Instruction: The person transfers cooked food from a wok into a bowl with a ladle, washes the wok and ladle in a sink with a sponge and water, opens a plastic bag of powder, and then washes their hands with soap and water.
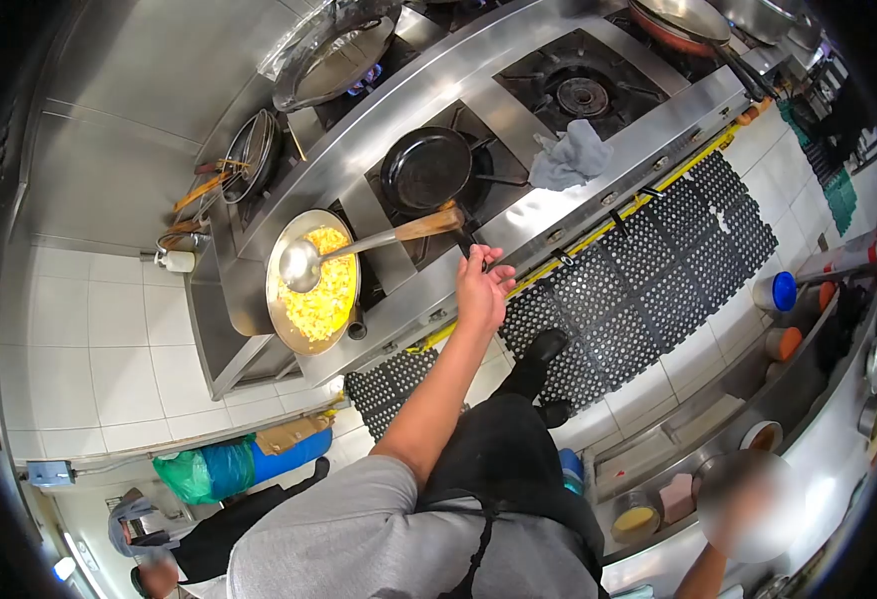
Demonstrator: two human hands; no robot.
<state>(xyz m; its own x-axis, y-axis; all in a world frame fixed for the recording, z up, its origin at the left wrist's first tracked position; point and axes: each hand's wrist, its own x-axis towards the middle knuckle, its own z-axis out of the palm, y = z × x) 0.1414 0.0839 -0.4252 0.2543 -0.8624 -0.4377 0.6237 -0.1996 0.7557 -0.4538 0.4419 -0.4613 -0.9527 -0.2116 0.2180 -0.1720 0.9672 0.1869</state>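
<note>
A wide pan [281,321] of chopped yellow food [323,299] sits at the stove's left end. A ladle [356,246] lies across it, its metal bowl over the food and its wooden handle pointing right. Just below that handle's end is my left hand [485,288], palm up with fingers loosely apart; a small dark piece shows right at the fingertips. A black frying pan [426,170] rests on the burner behind. At the lower right, my right hand [746,507] reaches over the counter of containers; blur hides its fingers.
A grey cloth [570,157] lies by the black pan's handle. Black rubber mats [648,270] cover the floor before the stove. Another person [234,539] is at lower left, near a green bag [199,471]. A foil-edged pan [333,65] sits over a lit flame at the back.
</note>
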